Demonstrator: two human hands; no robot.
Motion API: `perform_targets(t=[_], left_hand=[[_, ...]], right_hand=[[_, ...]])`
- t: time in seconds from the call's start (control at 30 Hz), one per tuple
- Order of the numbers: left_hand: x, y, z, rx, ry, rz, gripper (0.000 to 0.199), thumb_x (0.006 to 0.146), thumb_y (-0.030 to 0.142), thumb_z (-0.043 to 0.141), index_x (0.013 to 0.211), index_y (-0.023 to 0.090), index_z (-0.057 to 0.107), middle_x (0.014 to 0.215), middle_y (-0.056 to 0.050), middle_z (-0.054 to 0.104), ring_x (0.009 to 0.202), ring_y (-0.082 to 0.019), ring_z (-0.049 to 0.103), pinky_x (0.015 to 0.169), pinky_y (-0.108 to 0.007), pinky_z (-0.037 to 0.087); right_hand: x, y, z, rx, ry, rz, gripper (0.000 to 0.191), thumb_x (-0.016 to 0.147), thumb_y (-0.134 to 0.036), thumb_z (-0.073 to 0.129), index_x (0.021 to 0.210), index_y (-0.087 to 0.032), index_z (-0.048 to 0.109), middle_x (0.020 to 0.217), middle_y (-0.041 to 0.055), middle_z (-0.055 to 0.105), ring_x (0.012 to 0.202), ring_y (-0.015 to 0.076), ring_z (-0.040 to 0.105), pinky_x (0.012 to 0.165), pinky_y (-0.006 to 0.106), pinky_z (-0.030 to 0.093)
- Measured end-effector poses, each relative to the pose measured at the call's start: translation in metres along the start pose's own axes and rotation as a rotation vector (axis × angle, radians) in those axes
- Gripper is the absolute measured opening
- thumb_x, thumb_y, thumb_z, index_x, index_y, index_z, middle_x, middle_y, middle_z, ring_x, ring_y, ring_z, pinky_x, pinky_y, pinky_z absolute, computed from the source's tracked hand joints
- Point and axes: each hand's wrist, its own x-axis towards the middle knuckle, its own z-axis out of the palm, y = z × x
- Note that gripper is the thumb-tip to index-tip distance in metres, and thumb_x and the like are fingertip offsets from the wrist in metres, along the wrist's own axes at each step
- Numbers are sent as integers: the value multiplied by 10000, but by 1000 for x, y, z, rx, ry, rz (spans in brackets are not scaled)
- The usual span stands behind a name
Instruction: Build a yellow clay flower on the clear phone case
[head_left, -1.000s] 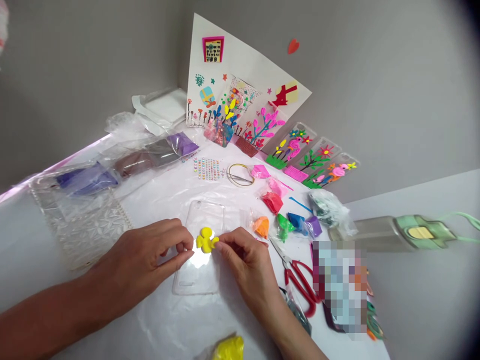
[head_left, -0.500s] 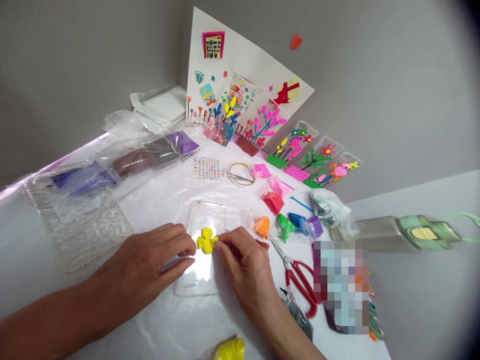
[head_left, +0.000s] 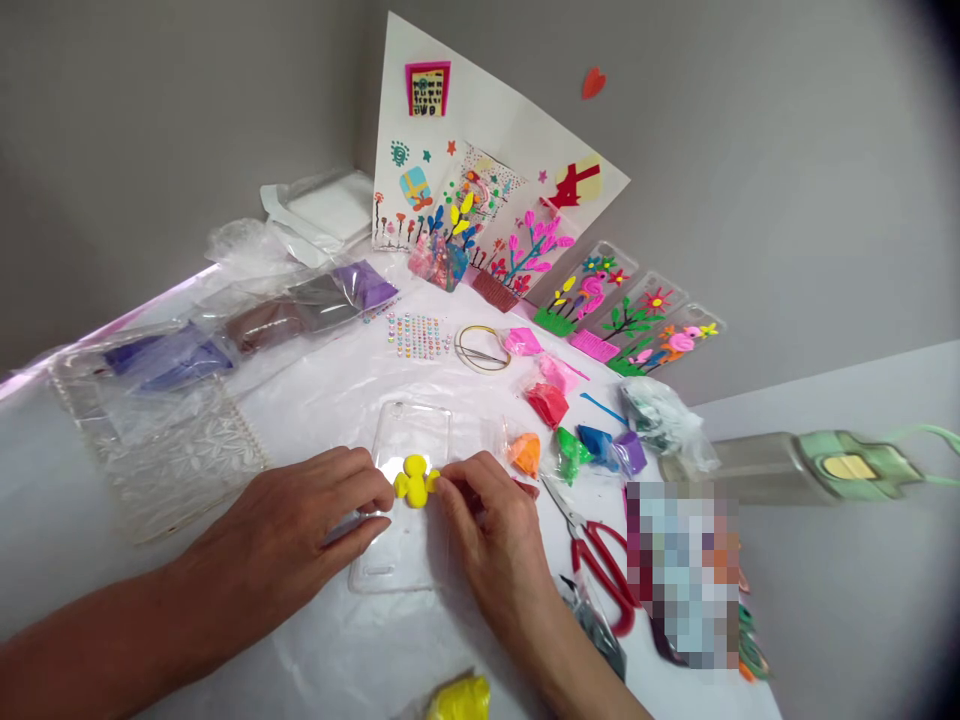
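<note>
A clear phone case [head_left: 409, 575] lies flat on the white table cover. On it sits a small yellow clay figure [head_left: 415, 485], made of a round upper ball, a lower ball and a small piece at each side. My right hand [head_left: 495, 520] has thumb and forefinger brought together at the figure's right side piece, and the fingertips partly hide it. To the left of the figure, my left hand [head_left: 330, 510] hovers by the case with thumb and forefinger apart and nothing visible between them.
Red-handled scissors [head_left: 600, 565] lie to the right, near bagged orange clay [head_left: 525, 453] and other colours. A yellow clay bag [head_left: 461, 698] is at the front edge. Decorated cases [head_left: 592, 290] lean at the back; a bottle [head_left: 757, 468] lies at right.
My right fingertips have shifted very slightly to the right, showing a little more of the right side piece. My left hand has barely moved.
</note>
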Motion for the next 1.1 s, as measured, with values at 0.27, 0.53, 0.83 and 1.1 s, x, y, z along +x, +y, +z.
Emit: perform_targets(t=[0.27, 0.53, 0.83, 1.1], left_hand=[[-1, 3, 1, 6, 17, -1, 140, 997, 261, 506, 958, 266, 640, 935, 22, 643, 859, -174, 631, 768, -293, 416], [-1, 3, 1, 26, -10, 5, 155, 1003, 259, 488, 958, 261, 636, 931, 16, 640, 856, -175, 622, 764, -296, 417], [-1, 2, 1, 16, -31, -9, 174, 1016, 288, 466, 955, 268, 627, 932, 25, 639, 862, -175, 632, 770, -313, 419], [-2, 2, 3, 24, -1, -7, 164, 1008, 288, 481, 944, 282, 632, 919, 35, 642, 855, -171, 641, 766, -302, 429]], right_hand=[[1, -3, 0, -99, -23, -25, 158, 974, -153, 576, 881, -206, 692, 850, 11, 655, 716, 156, 602, 693, 301, 367], [0, -4, 3, -187, -44, -71, 179, 985, -127, 541, 900, -172, 691, 873, 44, 648, 752, 176, 630, 700, 299, 388], [-1, -4, 0, -180, -16, -63, 161, 998, -175, 550, 904, -197, 679, 869, 18, 674, 752, 174, 647, 732, 309, 386], [-2, -1, 6, -247, 15, -119, 94, 965, -186, 589, 879, -202, 624, 839, 7, 674, 690, 161, 632, 679, 286, 379]])
